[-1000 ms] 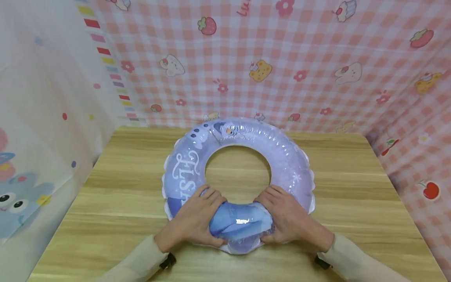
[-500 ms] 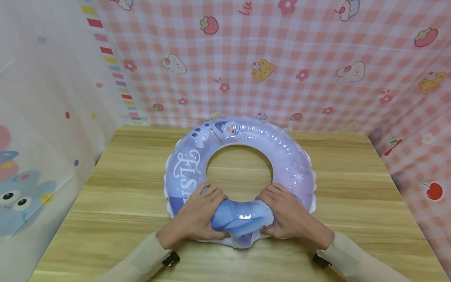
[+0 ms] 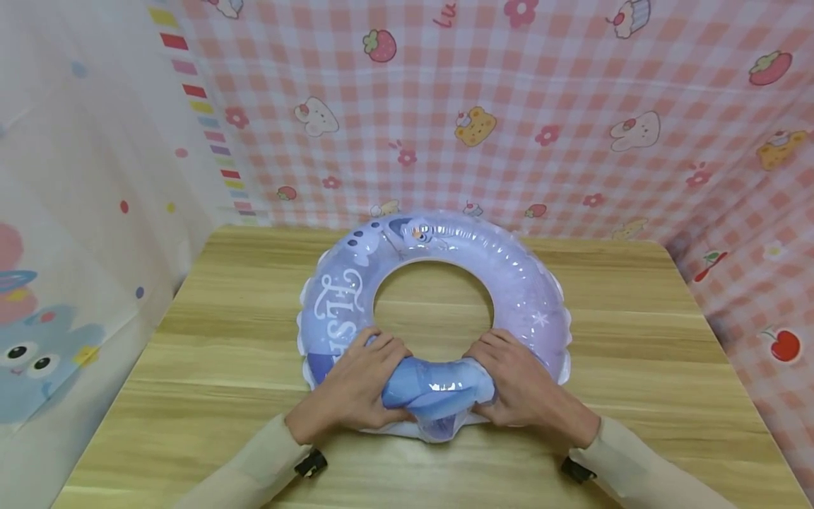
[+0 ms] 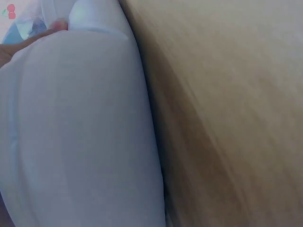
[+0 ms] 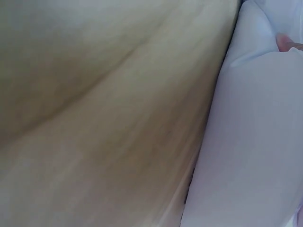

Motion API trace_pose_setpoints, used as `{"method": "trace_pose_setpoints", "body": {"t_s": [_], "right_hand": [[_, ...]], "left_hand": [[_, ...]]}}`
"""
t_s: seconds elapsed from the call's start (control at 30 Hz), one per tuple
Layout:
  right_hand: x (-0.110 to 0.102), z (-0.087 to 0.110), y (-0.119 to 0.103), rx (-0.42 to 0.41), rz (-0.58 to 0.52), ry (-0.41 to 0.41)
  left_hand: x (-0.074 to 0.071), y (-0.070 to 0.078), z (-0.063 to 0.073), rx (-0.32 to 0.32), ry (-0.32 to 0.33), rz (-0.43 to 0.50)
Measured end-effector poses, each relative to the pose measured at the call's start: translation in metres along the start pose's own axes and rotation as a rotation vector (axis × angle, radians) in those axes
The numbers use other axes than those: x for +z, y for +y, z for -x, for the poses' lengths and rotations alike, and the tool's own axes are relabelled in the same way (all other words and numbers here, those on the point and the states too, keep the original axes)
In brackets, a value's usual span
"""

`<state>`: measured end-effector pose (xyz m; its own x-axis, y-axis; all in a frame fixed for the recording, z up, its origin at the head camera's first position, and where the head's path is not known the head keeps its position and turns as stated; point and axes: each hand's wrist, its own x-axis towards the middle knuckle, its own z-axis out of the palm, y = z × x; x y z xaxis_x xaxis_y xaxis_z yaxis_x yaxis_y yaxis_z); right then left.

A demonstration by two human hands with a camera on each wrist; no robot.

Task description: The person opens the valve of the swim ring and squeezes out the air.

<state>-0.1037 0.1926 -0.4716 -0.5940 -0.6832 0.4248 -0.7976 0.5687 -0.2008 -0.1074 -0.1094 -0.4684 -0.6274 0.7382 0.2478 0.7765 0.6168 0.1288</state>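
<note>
An inflated swim ring (image 3: 528, 283), purple and blue with white lettering on its left side, lies on the wooden table. My left hand (image 3: 359, 385) grips its near section from the left, fingers over the inner edge and thumb at the outer side. From the right, my right hand (image 3: 518, 382) grips the same section. Between the hands the blue vinyl bulges up and creases, and a clear flap sticks out toward me. Both wrist views show the ring's pale underside, with the left thumb (image 4: 59, 24) and the right thumb (image 5: 284, 42) pressing into it.
The wooden table (image 3: 636, 367) extends around the ring on all sides. A pink checked curtain (image 3: 413, 92) hangs behind it and along the right. To the left hangs a white cloth (image 3: 83, 177) with cartoon prints.
The near section between my hands has been squeezed and rolled slightly upward, and its front flap has drawn back from me. Both hands keep their grip; the view has shifted slightly.
</note>
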Motion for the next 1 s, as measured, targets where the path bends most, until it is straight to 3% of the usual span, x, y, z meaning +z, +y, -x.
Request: {"method": "trace_pose_setpoints", "body": {"t_s": [0.37, 0.73, 1.0], "right_hand": [[0.001, -0.005, 0.000, -0.007, -0.003, 0.056], [0.003, -0.011, 0.000, -0.052, 0.036, 0.114], [0.004, -0.014, -0.001, -0.068, 0.059, 0.132]], "left_hand": [[-0.001, -0.002, -0.002, 0.000, 0.051, 0.017], [-0.001, -0.003, -0.008, 0.027, 0.099, -0.059], [-0.002, -0.002, -0.010, 0.019, 0.085, -0.076]]}}
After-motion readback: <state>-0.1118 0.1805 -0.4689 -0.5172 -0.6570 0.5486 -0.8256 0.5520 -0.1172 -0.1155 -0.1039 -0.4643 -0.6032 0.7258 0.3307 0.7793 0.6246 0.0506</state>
